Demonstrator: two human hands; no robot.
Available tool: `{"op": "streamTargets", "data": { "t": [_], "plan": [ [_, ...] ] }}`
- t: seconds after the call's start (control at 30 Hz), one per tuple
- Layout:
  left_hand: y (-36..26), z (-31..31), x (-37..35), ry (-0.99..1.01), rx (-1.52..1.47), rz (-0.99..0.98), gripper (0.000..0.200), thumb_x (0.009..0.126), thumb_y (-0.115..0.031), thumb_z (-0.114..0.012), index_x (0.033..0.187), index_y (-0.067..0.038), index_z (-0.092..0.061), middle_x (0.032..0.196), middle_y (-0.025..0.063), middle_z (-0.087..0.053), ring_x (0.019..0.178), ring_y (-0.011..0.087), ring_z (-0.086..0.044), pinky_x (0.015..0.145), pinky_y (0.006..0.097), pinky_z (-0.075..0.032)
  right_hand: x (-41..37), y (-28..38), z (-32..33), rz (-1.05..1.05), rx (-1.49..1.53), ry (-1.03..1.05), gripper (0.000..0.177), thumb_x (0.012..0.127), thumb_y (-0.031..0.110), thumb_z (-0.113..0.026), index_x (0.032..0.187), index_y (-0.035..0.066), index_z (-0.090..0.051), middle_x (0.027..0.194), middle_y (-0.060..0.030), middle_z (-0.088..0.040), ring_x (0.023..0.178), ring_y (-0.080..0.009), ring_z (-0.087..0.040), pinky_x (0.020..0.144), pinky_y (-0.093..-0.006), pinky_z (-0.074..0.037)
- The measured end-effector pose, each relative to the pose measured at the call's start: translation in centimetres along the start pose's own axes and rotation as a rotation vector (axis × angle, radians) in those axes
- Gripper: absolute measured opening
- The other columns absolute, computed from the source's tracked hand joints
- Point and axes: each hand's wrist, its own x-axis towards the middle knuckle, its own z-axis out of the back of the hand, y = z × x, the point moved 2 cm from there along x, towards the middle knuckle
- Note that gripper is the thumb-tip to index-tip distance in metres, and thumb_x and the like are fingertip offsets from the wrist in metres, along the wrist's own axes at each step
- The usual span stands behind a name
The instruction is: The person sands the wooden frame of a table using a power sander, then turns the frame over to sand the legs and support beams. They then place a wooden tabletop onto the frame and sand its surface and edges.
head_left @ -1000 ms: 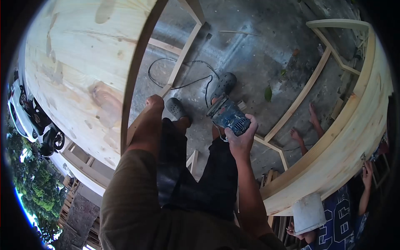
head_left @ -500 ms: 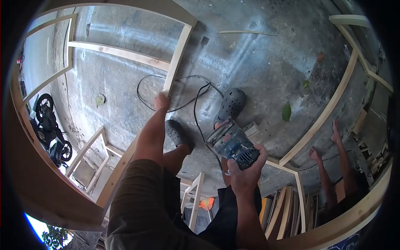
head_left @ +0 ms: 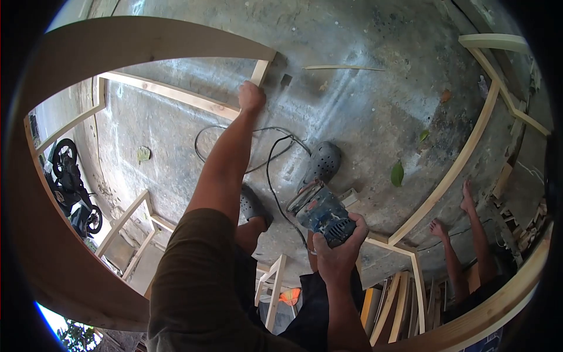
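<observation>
My left hand (head_left: 251, 98) is closed round an upright bar of the pale wooden frame (head_left: 170, 95), near the frame's upper corner. A wide brown board (head_left: 152, 36) curves above that corner. Lower down, my right hand (head_left: 342, 249) grips a dark, dusty power sander (head_left: 324, 213) by its body, held in the air over my feet. A black cable (head_left: 272, 170) runs from the sander's area and loops on the concrete floor. My fingers partly cover the sander's vented end.
Grey clogs (head_left: 324, 162) are on my feet. Another person's bare legs (head_left: 481, 234) show at the right, beside a long wooden frame (head_left: 451, 170). Wood strips (head_left: 390, 305) lean at the bottom. A motorbike (head_left: 71, 182) stands far left; leaves (head_left: 397, 173) lie on the floor.
My left hand has moved up along the bar to near the corner. The brown board now shows larger across the upper left. The sander and my right hand sit slightly lower and further left.
</observation>
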Motion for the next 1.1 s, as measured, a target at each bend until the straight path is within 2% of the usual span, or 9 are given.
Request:
{"op": "streamTargets", "data": {
  "t": [0.1, 0.3, 0.47, 0.53, 0.7, 0.83, 0.93, 1.03, 1.1],
  "plan": [
    [-6.4, 4.9, 2.9, 0.183, 0.052, -0.035, 0.048, 0.083, -0.028, -0.079, 0.115, 0.005, -0.069, 0.122, 0.0297, -0.070, 0.119, 0.0419, -0.068, 0.097, 0.0511, -0.054, 0.2, -0.5, 0.0, 0.027, -0.032, -0.014, 0.076, 0.076, 0.008, -0.076, 0.141, 0.002, -0.037, 0.128, -0.0194, -0.042, 0.119, -0.0361, -0.055, 0.103, -0.0484, -0.050],
    [-8.9, 11.4, 1.0, 0.087, -0.602, -0.346, 0.045, 0.082, -0.024, -0.084, 0.122, -0.006, -0.074, 0.123, 0.0197, -0.074, 0.118, 0.0365, -0.069, 0.100, 0.0441, -0.051, 0.5, -1.0, -0.5, 0.045, -0.112, -0.039, 0.078, 0.076, 0.010, -0.074, 0.144, 0.002, -0.037, 0.129, -0.0178, -0.042, 0.119, -0.0322, -0.050, 0.108, -0.0443, -0.043],
    [-14.2, 25.5, -8.8, -0.084, -0.660, -0.209, 0.047, 0.089, -0.027, -0.083, 0.119, 0.006, -0.071, 0.114, 0.0185, -0.076, 0.106, 0.0282, -0.072, 0.095, 0.0386, -0.052, 0.5, -1.3, -1.1, 0.022, -0.066, -0.083, 0.075, 0.076, 0.008, -0.072, 0.143, 0.000, -0.038, 0.130, -0.0206, -0.041, 0.122, -0.0362, -0.049, 0.107, -0.0459, -0.045],
    [-15.3, 28.4, -11.9, -0.262, -1.022, -0.242, 0.032, 0.095, -0.017, -0.079, 0.114, 0.007, -0.072, 0.108, 0.0136, -0.077, 0.098, 0.0214, -0.071, 0.092, 0.0361, -0.054, 0.7, -2.2, -1.6, 0.042, -0.054, -0.114, 0.076, 0.076, 0.008, -0.072, 0.144, -0.002, -0.037, 0.131, -0.0234, -0.040, 0.124, -0.0407, -0.047, 0.109, -0.0481, -0.044],
    [-20.1, 38.6, -18.7, -0.629, -1.151, -0.306, 0.041, 0.105, -0.023, -0.068, 0.126, 0.011, -0.059, 0.124, 0.0206, -0.064, 0.114, 0.0263, -0.063, 0.100, 0.0385, -0.050, 0.1, -3.3, -2.5, 0.085, -0.004, -0.171, 0.078, 0.077, 0.010, -0.073, 0.145, 0.000, -0.036, 0.133, -0.0216, -0.039, 0.122, -0.0371, -0.050, 0.106, -0.0469, -0.047],
    [-20.3, 35.3, -15.8, -0.829, -0.858, -0.122, 0.049, 0.108, -0.030, -0.062, 0.131, 0.012, -0.054, 0.130, 0.0286, -0.054, 0.120, 0.0388, -0.056, 0.107, 0.0483, -0.045, -0.4, -3.0, -2.1, 0.030, 0.126, -0.135, 0.081, 0.076, 0.011, -0.074, 0.146, 0.000, -0.035, 0.134, -0.0210, -0.040, 0.124, -0.0361, -0.049, 0.107, -0.0450, -0.046],
    [-17.1, 34.7, -15.7, -0.506, -0.695, -0.263, 0.049, 0.105, -0.025, -0.065, 0.136, 0.011, -0.053, 0.141, 0.0319, -0.047, 0.126, 0.0461, -0.053, 0.112, 0.0516, -0.041, -1.2, -2.1, -0.8, 0.030, 0.235, -0.118, 0.081, 0.075, 0.011, -0.074, 0.146, -0.001, -0.035, 0.135, -0.0221, -0.041, 0.127, -0.0378, -0.049, 0.111, -0.0463, -0.043],
    [-15.6, 41.2, -24.1, -0.231, -0.082, -0.456, 0.045, 0.101, -0.023, -0.068, 0.134, 0.005, -0.060, 0.141, 0.0310, -0.049, 0.138, 0.0484, -0.046, 0.119, 0.0562, -0.034, -3.8, 0.2, 1.9, -0.009, 0.310, -0.078, 0.081, 0.074, 0.012, -0.074, 0.145, -0.001, -0.037, 0.135, -0.0220, -0.043, 0.127, -0.0380, -0.050, 0.112, -0.0466, -0.041],
    [-16.4, 49.4, -31.8, -0.276, 0.304, -0.896, 0.051, 0.096, -0.017, -0.069, 0.142, 0.000, -0.058, 0.158, 0.0278, -0.042, 0.154, 0.0411, -0.033, 0.123, 0.0612, -0.029, -4.1, 1.3, 4.1, 0.012, 0.341, -0.075, 0.079, 0.074, 0.013, -0.074, 0.144, -0.001, -0.039, 0.134, -0.0217, -0.044, 0.126, -0.0379, -0.050, 0.112, -0.0462, -0.041]
  ]
}}
